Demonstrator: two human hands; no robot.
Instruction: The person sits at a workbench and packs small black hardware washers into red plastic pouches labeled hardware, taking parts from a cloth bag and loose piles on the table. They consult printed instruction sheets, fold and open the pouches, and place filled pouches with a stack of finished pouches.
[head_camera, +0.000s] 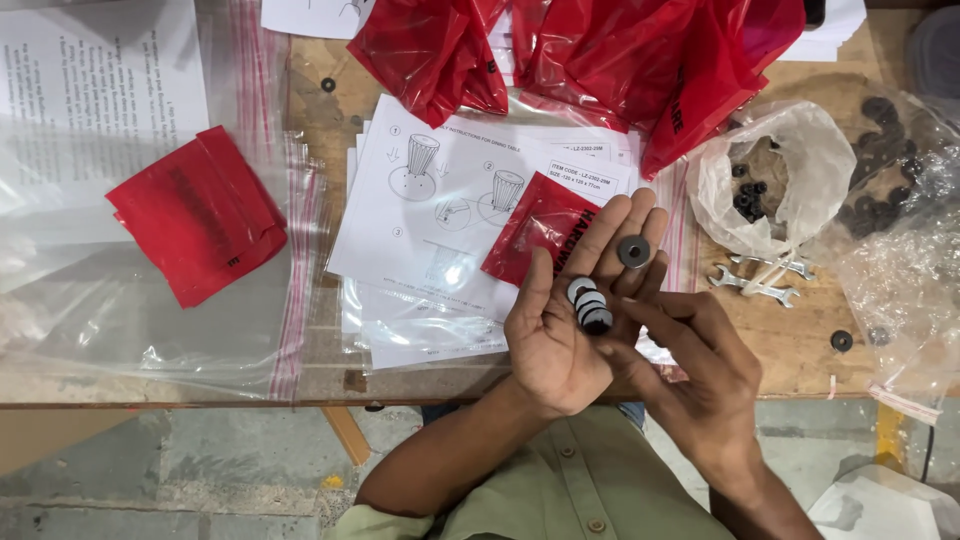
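Note:
My left hand (560, 330) lies palm up over the table's front edge, fingers spread. A row of several flat washers (590, 303) rests on its palm, and one dark washer (633, 250) sits alone on the fingers. My right hand (695, 370) is just right of it, its index finger touching the lowest washer in the row. Under the left fingers lies a small red plastic bag (530, 240) on a stack of white instruction sheets (450, 190).
Two small wrenches (755, 280) lie right of my hands. A white bag of dark washers (770, 180) and a clear bag of more (900, 200) sit at the right. Red bags (195, 225) (600, 60) and clear zip bags (150, 320) cover the wooden table (800, 350).

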